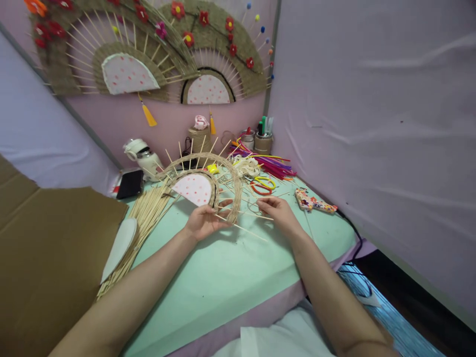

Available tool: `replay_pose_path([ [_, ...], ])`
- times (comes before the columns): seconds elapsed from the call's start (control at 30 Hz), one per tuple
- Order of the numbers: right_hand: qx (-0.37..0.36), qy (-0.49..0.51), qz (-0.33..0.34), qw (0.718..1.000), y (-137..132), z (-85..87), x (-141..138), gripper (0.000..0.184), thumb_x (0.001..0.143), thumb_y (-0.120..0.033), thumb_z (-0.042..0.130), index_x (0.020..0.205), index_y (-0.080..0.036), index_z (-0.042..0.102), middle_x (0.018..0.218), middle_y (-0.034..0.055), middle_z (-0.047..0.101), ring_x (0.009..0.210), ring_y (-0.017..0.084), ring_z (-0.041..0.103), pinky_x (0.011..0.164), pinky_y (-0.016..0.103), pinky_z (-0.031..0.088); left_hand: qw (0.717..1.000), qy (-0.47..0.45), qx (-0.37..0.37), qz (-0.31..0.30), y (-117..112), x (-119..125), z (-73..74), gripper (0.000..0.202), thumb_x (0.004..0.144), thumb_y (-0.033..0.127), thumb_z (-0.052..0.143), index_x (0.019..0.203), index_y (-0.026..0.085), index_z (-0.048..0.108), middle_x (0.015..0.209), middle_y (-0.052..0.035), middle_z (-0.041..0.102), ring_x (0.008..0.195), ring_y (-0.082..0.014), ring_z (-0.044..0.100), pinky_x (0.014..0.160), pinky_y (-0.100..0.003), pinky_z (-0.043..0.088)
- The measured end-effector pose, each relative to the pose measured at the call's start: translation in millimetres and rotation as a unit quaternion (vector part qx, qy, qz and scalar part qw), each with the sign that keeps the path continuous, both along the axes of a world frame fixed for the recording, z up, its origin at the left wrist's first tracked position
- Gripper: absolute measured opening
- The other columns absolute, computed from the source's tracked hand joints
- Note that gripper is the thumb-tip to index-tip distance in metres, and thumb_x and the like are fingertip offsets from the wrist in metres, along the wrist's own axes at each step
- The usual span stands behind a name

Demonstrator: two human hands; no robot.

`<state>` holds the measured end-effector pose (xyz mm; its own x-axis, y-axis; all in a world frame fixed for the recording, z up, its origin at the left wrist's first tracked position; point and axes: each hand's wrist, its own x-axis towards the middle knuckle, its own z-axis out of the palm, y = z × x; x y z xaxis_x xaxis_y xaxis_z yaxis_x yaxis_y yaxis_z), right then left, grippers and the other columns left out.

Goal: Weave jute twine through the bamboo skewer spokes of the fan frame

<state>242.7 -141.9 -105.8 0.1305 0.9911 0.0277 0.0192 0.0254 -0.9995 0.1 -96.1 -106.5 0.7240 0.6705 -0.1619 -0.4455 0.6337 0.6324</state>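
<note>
A half-finished woven fan (203,181) stands tilted on the mint green table (223,282). It has a white dotted centre, a band of twine and bamboo sticks poking out. My left hand (204,221) grips its lower edge from below, fingers curled round the sticks. My right hand (274,207) is just right of the fan, pinching a thin strand of twine (250,204) that runs to the woven band.
A bundle of bamboo sticks (139,230) and a white card piece (119,244) lie left, beside brown cardboard (48,258). Scissors (262,184), coloured pipe cleaners (273,166), a glue gun (143,156), twine spool (200,135) and a floral pouch (314,201) sit behind. Finished fans (148,49) hang on the wall.
</note>
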Motion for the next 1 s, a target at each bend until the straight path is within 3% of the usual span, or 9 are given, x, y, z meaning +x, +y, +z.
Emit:
replay_pose_path([
  [0.17, -0.004, -0.054, 0.072, 0.996, 27.3, 8.1, -13.9, 0.023, 0.065, -0.038, 0.068, 0.072, -0.016, 0.066, 0.060, -0.0001, 0.059, 0.053, 0.011, 0.046, 0.054, 0.026, 0.037, 1.000, -0.027, -0.002, 0.001, -15.7, 3.4, 1.2, 0.063, 0.066, 0.004, 0.044, 0.128, 0.016, 0.050, 0.115, -0.0114, 0.065, 0.105, -0.0320, 0.061, 0.092, -0.060, 0.041],
  [0.3, 0.021, -0.046, 0.127, 0.991, 42.9, 1.6, -18.9, 0.023, 0.067, -0.037, 0.066, 0.075, -0.016, 0.065, 0.066, 0.0008, 0.061, 0.056, 0.012, 0.049, 0.056, 0.026, 0.037, 0.999, -0.021, -0.008, 0.032, -17.5, 0.0, 2.3, 0.067, 0.066, 0.002, 0.043, 0.131, 0.017, 0.047, 0.115, -0.0109, 0.065, 0.098, -0.0295, 0.064, 0.091, -0.060, 0.043],
  [0.47, 0.064, -0.133, 0.031, 0.989, 41.9, -10.3, -18.0, 0.025, 0.068, -0.040, 0.065, 0.065, -0.016, 0.063, 0.062, 0.0002, 0.056, 0.057, 0.012, 0.046, 0.057, 0.026, 0.036, 0.999, -0.018, 0.001, 0.027, -15.1, -2.5, 0.7, 0.072, 0.066, 0.000, 0.042, 0.135, 0.019, 0.042, 0.116, -0.0106, 0.065, 0.091, -0.0259, 0.066, 0.082, -0.052, 0.051],
  [0.63, 0.116, -0.210, -0.013, 0.971, 30.4, -7.0, -13.4, 0.030, 0.071, -0.043, 0.064, 0.060, -0.016, 0.062, 0.061, 0.0005, 0.053, 0.057, 0.012, 0.044, 0.056, 0.026, 0.035, 0.999, 0.012, 0.000, 0.040, -14.6, 0.6, -3.4, 0.072, 0.065, 0.001, 0.044, 0.134, 0.018, 0.043, 0.114, -0.0107, 0.065, 0.090, -0.0263, 0.067, 0.078, -0.048, 0.053],
  [1.0, 0.142, -0.268, -0.141, 0.942, 24.5, -8.4, -9.4, 0.049, 0.067, -0.060, 0.064, 0.049, -0.019, 0.046, 0.050, -0.0020, 0.044, 0.051, 0.010, 0.034, 0.052, 0.026, 0.031, 0.998, 0.018, 0.012, 0.066, -16.1, 3.7, -1.7, 0.073, 0.065, 0.000, 0.044, 0.134, 0.021, 0.044, 0.109, -0.0085, 0.068, 0.084, -0.0228, 0.069, 0.075, -0.042, 0.054],
])
